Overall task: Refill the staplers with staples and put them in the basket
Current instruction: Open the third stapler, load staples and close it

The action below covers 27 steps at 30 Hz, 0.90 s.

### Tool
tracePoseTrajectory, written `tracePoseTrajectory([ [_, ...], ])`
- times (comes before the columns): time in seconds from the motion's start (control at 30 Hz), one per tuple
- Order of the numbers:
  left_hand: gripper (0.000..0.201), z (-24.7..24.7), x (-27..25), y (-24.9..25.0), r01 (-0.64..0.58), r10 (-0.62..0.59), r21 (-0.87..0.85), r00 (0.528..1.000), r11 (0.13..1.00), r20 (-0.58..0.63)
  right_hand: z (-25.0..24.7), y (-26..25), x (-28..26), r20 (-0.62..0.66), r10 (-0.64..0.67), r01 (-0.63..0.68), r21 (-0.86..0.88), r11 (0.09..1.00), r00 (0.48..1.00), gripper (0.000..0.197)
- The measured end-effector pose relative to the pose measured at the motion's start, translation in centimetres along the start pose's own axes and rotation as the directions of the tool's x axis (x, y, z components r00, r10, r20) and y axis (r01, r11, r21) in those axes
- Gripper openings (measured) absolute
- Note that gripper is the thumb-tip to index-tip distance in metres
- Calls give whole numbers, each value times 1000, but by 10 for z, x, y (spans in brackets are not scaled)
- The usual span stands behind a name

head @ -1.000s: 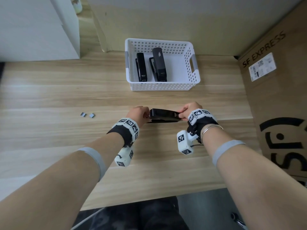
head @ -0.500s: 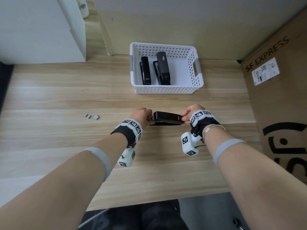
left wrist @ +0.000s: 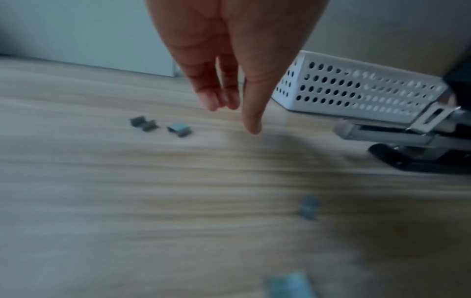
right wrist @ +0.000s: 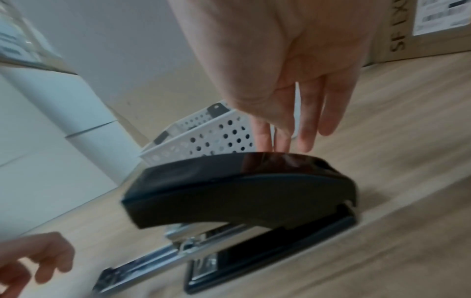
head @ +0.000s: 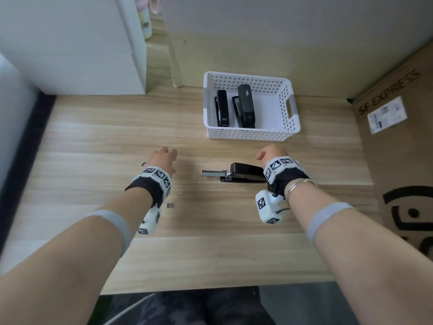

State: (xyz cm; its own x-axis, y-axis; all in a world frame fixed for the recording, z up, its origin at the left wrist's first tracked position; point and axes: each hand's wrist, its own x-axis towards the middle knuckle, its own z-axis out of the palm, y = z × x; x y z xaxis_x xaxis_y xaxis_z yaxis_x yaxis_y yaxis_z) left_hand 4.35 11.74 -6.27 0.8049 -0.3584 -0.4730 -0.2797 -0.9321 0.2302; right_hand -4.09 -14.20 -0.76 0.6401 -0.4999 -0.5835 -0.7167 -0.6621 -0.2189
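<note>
A black stapler (head: 247, 175) (right wrist: 239, 185) lies on the wooden table with its metal staple tray (head: 213, 173) (right wrist: 142, 268) slid out to the left. My right hand (head: 264, 156) (right wrist: 293, 141) hovers over the stapler's right end, fingers straight, their tips behind the top cover. My left hand (head: 167, 152) (left wrist: 234, 113) is to the left of the stapler, apart from it, fingers straight and holding nothing. Small staple strips (left wrist: 178, 129) lie on the table just beyond its fingertips. The white perforated basket (head: 248, 134) (left wrist: 356, 88) holds two black staplers (head: 222, 109) side by side.
More loose staple strips (head: 170, 205) (left wrist: 308, 207) lie under my left wrist. A large cardboard box (head: 398, 148) walls off the table's right side. A white cabinet (head: 82, 43) stands at the back left, with the table's front edge close to my body.
My left hand has let go of the stapler and moved left toward the staple strips. The stapler's metal tray now sticks out to the left. My right hand stays at the stapler's right end.
</note>
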Motion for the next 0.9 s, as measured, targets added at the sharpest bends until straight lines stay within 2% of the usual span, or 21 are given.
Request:
tracePoseTrajectory([
  [0.13,50,-3,-2,-24,139,-143,112,990,984,22,11,-31,-7,-127,-110,118,54,992,986,32],
  [0.3,27,6,0,-36,138,-139,125,990,983,2,31,-49,-12,-177,-177,190,63,980,968,36],
  [0.5,18,6,-2,-24,35,-35,-11,998,999,-45,48,-55,-18,-153,-258,258,-16,966,954,36],
  [0.7,20,5,-7,22,-203,190,-224,979,953,-79,58,-70,-32,-38,-455,447,-128,885,890,27],
  [0.9,45,2,-14,55,-263,247,-375,965,889,-91,55,-67,-36,32,-439,435,-215,874,898,29],
])
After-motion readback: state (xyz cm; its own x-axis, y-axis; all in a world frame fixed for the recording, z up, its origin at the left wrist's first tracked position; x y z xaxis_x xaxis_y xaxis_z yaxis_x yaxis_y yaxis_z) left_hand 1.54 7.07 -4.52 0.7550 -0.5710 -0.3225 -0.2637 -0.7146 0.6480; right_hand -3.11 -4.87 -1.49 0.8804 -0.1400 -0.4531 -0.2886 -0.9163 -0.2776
